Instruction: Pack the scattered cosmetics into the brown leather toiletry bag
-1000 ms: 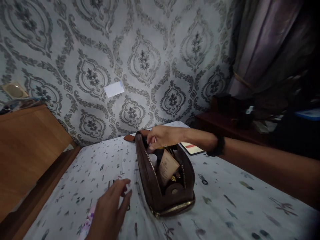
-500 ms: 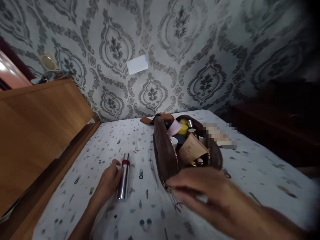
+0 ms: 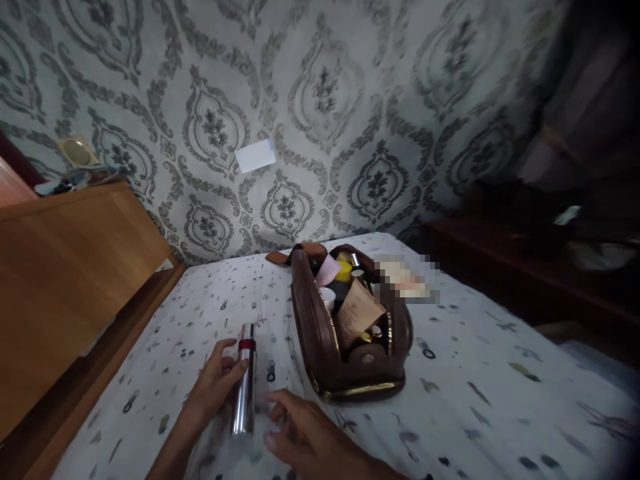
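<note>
A shiny silver tube (image 3: pixel 245 393) with a red band stands or lies on the patterned white cloth (image 3: pixel 210 287); which one is unclear. My left hand (image 3: pixel 215 383) is at its left side, thumb touching it, fingers partly curled and apart. Just right of the tube, my right hand (image 3: pixel 305 427) has thumb and fingers apart with nothing between them. Beyond it the brown bag (image 3: pixel 315 327) is unzipped, showing a tan packet (image 3: pixel 361 310), a pink item (image 3: pixel 329 270), a yellow round item (image 3: pixel 345 270) and several small containers.
A wooden cabinet (image 3: pixel 75 267) borders the cloth on the left. Behind is a patterned wall with a white card (image 3: pixel 255 156). A blurred, pixelated flat item (image 3: pixel 405 280) lies right of the bag, near dark red furniture (image 3: pixel 480 280).
My right hand has moved left from the bag's near end to beside the tube, its fingers now apart. The view has shifted, so the bag appears further left.
</note>
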`<state>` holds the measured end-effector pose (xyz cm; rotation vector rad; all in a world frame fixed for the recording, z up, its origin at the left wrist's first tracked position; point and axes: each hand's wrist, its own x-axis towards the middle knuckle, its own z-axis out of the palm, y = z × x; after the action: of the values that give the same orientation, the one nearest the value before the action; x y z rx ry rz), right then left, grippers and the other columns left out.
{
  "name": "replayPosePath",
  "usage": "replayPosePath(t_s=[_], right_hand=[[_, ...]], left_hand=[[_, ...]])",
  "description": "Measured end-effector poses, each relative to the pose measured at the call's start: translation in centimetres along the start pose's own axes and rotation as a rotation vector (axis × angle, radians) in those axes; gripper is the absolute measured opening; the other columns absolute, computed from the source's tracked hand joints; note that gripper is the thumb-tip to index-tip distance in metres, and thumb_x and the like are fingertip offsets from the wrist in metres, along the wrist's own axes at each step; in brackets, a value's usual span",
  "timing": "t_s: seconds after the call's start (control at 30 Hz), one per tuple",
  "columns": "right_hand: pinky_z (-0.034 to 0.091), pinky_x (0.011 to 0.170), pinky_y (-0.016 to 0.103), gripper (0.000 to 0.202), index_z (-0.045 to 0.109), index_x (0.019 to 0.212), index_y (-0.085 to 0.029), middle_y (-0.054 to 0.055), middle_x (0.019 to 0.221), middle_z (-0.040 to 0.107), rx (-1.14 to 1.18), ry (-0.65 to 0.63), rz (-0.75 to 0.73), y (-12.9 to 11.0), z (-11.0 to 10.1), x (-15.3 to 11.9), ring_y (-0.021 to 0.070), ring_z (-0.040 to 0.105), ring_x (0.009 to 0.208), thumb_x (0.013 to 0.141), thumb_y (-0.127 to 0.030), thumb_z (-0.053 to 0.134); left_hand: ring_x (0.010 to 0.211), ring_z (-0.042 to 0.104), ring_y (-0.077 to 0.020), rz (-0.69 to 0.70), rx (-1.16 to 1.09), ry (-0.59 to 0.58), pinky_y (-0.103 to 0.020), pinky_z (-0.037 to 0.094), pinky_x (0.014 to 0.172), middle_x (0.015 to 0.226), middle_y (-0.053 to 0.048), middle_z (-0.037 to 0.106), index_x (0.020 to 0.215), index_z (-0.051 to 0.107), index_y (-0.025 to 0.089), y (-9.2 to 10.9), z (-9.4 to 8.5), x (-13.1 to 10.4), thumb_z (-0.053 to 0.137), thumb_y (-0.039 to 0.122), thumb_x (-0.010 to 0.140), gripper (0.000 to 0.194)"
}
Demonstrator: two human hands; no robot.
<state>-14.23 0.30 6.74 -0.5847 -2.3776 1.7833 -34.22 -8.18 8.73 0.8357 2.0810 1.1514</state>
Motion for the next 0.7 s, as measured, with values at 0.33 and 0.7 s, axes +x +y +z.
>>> replayPosePath(t_s=[0.33,0.7], right_hand=[[0.042,0.059,0.022,0.057,0.065,0.116,-0.024,0.001,0.088,0.066,0.297,-0.073,-0.171,0.7,-0.9,0.9,0.0145,0.055,0.070,0.070,-0.056,0.077],[0.033,0.059,0.022,0.055,0.063,0.097,-0.018,-0.002,0.076,0.055,0.634,-0.011,-0.400,0.1,-1.8,-0.4,0.0101,0.047,0.066,0.071,-0.066,0.073]], left_hand=[[0.082,0.064,-0.0217,0.073,-0.317,-0.088,-0.028,0.051,0.066,0.099,-0.008,0.069,0.130,0.058,0.020,5.0,2.0,-1.8,0.075,0.064,0.069,0.076],[0.063,0.060,-0.0150,0.255,-0.233,-0.213,-0.024,0.046,0.054,0.099,-0.007,0.069,0.141,0.048,0.022,11.2,3.1,-2.0,0.074,0.053,0.075,0.078]])
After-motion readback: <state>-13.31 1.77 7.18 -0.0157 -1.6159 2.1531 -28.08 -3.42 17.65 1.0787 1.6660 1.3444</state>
